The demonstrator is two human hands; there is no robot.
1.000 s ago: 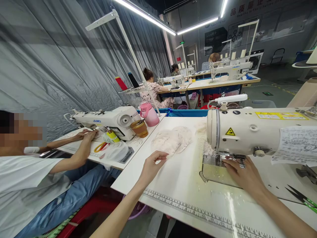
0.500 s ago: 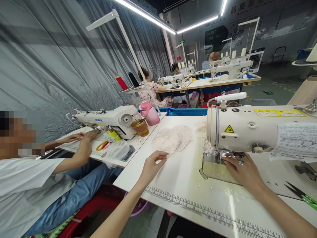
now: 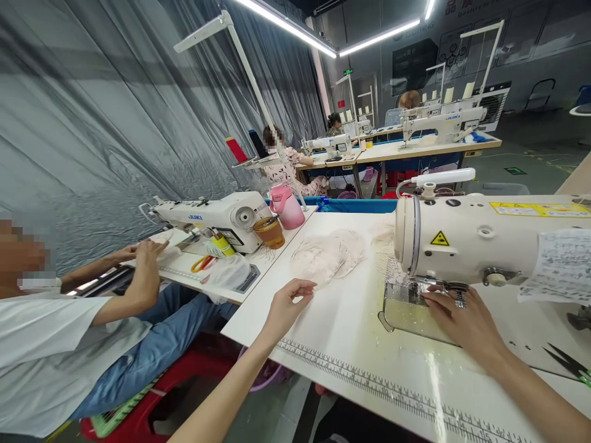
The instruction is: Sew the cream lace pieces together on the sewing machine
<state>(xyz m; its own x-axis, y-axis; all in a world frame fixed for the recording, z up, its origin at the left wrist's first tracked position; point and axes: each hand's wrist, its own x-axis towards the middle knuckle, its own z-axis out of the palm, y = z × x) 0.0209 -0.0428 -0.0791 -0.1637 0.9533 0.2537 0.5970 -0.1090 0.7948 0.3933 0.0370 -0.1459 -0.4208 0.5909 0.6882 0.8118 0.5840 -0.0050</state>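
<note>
1. Running along the near edge of your white table (image 3: 351,344), a printed ruler strip (image 3: 369,387) crosses in front of both forearms.
2. Your left hand (image 3: 284,307) rests on the bare tabletop with thumb and forefinger curled toward each other, tips close; whether they pinch anything you cannot tell. It sits just short of the pale lace pieces (image 3: 327,255), not touching them.
3. Your right hand (image 3: 457,317) lies flat on the metal plate (image 3: 406,314) under the head of your sewing machine (image 3: 484,243), fingers together and extended toward the needle area, pressing down and gripping nothing that shows.
4. Dark scissors with a green handle (image 3: 570,363) lie on the table well to the right of that hand.
5. To your left, a co-worker in a white shirt and jeans sits at the next table, one hand (image 3: 145,252) on work beside a second machine (image 3: 207,215).
6. On that table stand an amber jar (image 3: 270,231) and a pink bottle (image 3: 289,206), with yellow-handled scissors (image 3: 202,263) nearer the co-worker.
7. Farther back, more people sit at rows of machines beside a grey curtain (image 3: 115,111).
</note>
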